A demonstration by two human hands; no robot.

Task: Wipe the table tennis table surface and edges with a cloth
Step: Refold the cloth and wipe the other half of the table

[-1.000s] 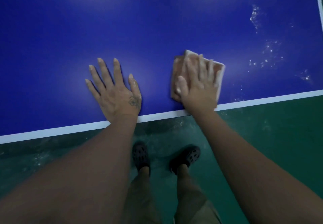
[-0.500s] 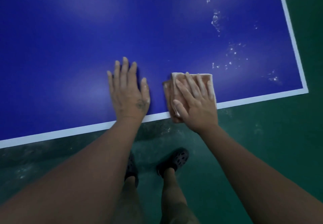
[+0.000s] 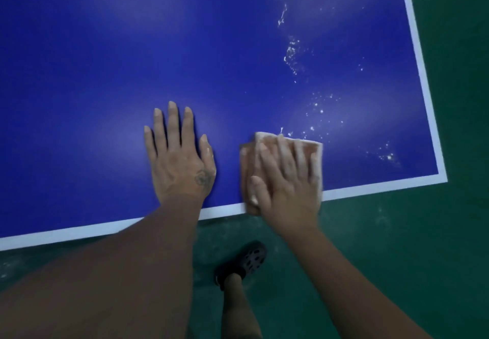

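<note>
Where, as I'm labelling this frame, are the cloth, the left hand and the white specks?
cloth [image 3: 247,161], head view, bare strip at its left edge.
left hand [image 3: 182,166], head view, back of the hand.
white specks [image 3: 291,51], head view, dense cluster.

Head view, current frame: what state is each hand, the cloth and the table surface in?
left hand, flat on the table, fingers straight, holding nothing.
right hand, pressing flat on the cloth, fingers straight.
cloth, folded, lying flat under the right hand at the near edge line.
table, white splatter on its right part, not yet wiped.
</note>
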